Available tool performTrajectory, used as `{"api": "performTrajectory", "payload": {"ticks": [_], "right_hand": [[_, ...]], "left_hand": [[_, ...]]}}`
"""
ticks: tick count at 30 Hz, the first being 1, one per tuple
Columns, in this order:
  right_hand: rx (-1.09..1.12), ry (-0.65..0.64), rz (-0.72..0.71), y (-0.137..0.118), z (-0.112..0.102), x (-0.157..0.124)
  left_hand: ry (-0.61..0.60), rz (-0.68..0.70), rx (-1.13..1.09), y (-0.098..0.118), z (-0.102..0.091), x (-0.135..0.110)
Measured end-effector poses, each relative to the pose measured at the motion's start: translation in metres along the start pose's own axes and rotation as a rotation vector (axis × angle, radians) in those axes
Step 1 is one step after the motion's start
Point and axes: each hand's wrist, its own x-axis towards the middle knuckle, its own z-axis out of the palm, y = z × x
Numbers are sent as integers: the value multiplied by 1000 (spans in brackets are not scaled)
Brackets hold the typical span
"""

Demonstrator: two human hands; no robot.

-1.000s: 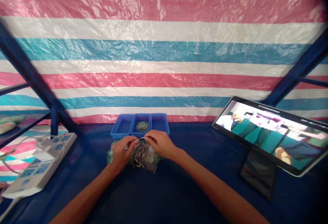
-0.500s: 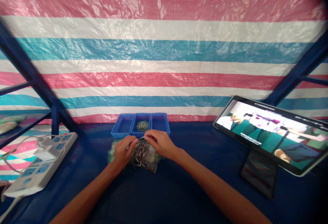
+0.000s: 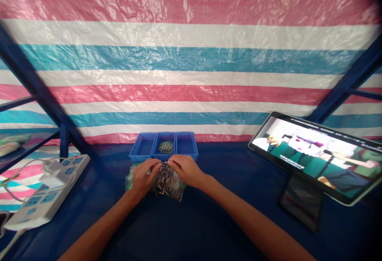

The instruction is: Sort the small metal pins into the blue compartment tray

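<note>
My left hand (image 3: 146, 176) is closed in a pinch, thumb against forefinger, over the left side of a pile of small silvery metal pins (image 3: 162, 182). Opposite it, my right hand (image 3: 187, 170) also pinches, its fingertips close to those of the left. Between the two sets of fingertips a thin, light piece, apparently a pin, shows faintly; its details are too small to tell. The pins lie on clear plastic (image 3: 178, 192), and greenish plastic wrapping (image 3: 129, 179) sticks out beside my left hand.
Behind my hands stand three joined blue bins; the middle bin (image 3: 165, 135) holds several small pieces in greenish plastic. On the right, a tablet (image 3: 316, 153) plays a video, with a dark phone (image 3: 301, 203) by its lower edge. A white power strip (image 3: 49, 197) with cables lies left.
My right hand has come down slightly toward the pile, its fingertips lower and near the left ones. My left hand has hardly moved.
</note>
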Motion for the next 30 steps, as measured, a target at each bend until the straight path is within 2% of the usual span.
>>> {"api": "performTrajectory", "payload": {"ticks": [15, 19, 27, 30], "right_hand": [[6, 49, 26, 0, -1, 1], [4, 52, 24, 1, -1, 1], [-6, 61, 17, 1, -2, 2], [3, 66, 21, 1, -2, 1]], "left_hand": [[48, -68, 16, 8, -8, 0], [28, -98, -2, 9, -9, 2], [91, -171, -14, 0, -2, -1], [72, -176, 39, -2, 0, 0]]}}
